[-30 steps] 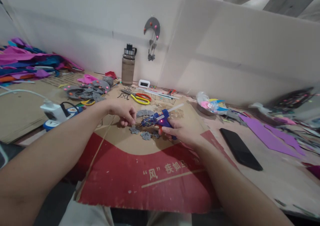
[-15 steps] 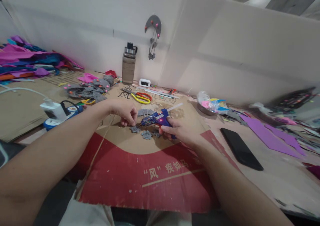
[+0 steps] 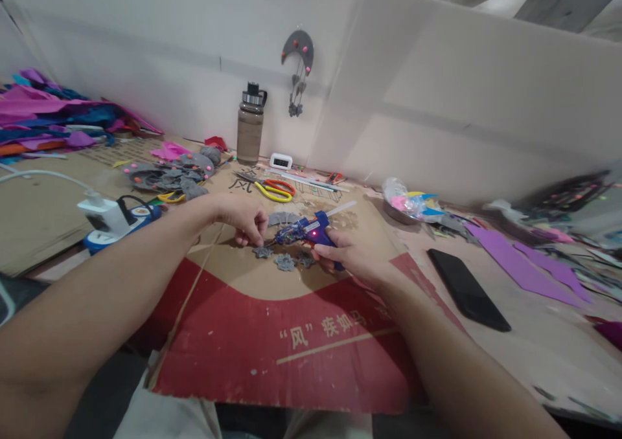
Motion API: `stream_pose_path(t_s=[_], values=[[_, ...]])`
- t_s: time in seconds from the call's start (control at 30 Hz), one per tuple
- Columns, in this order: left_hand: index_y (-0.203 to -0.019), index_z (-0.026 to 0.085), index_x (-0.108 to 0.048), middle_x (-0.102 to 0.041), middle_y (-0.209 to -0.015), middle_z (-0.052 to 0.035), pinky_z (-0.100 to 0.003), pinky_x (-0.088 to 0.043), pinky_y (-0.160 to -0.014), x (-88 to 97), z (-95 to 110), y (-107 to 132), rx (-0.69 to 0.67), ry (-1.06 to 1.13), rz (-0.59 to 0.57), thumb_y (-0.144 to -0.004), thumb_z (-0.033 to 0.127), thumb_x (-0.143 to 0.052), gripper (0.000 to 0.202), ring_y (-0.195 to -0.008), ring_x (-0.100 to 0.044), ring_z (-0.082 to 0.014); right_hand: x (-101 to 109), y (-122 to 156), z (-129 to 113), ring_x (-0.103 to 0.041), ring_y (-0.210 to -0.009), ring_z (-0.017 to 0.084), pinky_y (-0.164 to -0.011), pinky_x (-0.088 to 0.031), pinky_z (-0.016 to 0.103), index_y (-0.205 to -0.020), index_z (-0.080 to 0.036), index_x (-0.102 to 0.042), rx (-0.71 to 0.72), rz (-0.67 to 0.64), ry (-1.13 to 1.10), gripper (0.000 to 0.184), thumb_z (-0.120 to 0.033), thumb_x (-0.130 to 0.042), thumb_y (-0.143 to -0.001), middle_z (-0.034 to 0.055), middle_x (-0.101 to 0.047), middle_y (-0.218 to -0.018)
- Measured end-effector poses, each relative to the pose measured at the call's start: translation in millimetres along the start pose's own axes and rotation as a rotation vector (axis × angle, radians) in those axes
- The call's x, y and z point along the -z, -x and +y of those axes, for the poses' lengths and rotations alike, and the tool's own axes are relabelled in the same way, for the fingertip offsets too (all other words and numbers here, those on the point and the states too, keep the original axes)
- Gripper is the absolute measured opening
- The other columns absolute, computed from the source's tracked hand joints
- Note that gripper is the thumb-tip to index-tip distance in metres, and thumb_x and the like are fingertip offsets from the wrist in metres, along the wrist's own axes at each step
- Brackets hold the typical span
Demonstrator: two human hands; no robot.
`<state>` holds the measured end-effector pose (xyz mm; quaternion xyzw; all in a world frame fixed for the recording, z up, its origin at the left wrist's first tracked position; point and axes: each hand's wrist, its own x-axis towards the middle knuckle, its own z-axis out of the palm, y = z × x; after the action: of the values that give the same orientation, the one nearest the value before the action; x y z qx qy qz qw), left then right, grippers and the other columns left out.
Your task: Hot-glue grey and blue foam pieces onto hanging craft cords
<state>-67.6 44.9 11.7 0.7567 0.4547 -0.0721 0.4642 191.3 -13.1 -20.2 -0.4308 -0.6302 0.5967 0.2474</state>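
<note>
Cardboard (image 3: 218, 355) beneath low, downward-angled left hand (image 3: 250, 223)

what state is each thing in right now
Glue gun, red light on, in the right hand
Left hand, pinched closed near a grey flower
Bottle, upright, capped
Phone, flat, upper face dark
Scissors, lying flat, handles apart
Charger, white cable plugged in
Clock, upright, digits unreadable
Grey moon, hanging on the wall

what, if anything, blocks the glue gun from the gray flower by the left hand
Nothing visible stands between the glue gun in the right hand and that gray flower; the left hand is close beside it.
</note>
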Motion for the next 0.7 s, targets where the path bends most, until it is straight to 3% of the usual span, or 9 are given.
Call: stream_pose_path(t_s=[0.53, 0.7], values=[[-0.074, 0.016, -0.064, -0.067, -0.065, -0.0017, -0.022, -0.047, -0.054, 8.3, -3.6, 4.9, -0.089, 0.031, -0.016, -0.064, 0.033, -0.070, 0.021, -0.054, -0.060, -0.0120, 0.6, 8.1, -5.8, -0.036, -0.050, 0.008, -0.049, -0.027, 0.025, -0.074, -0.018, -0.049, -0.004, 0.069, -0.030, 0.027, -0.040, -0.065, -0.072, -0.0033, -0.047, -0.058], [-0.073, 0.018, -0.065, -0.064, -0.059, 0.0006, -0.020, -0.042, -0.051, 12.9, -0.8, 11.9, -0.100, 0.036, 0.048, -0.065, 0.033, -0.070, 0.017, -0.051, -0.057, -0.0104, 6.6, 8.4, -1.4, -0.038, -0.053, 0.009, -0.051, -0.030, 0.025, -0.078, -0.017, -0.053, 0.038, 0.013, -0.059, 0.025, -0.040, -0.063, -0.076, -0.0024, -0.046, -0.059]])
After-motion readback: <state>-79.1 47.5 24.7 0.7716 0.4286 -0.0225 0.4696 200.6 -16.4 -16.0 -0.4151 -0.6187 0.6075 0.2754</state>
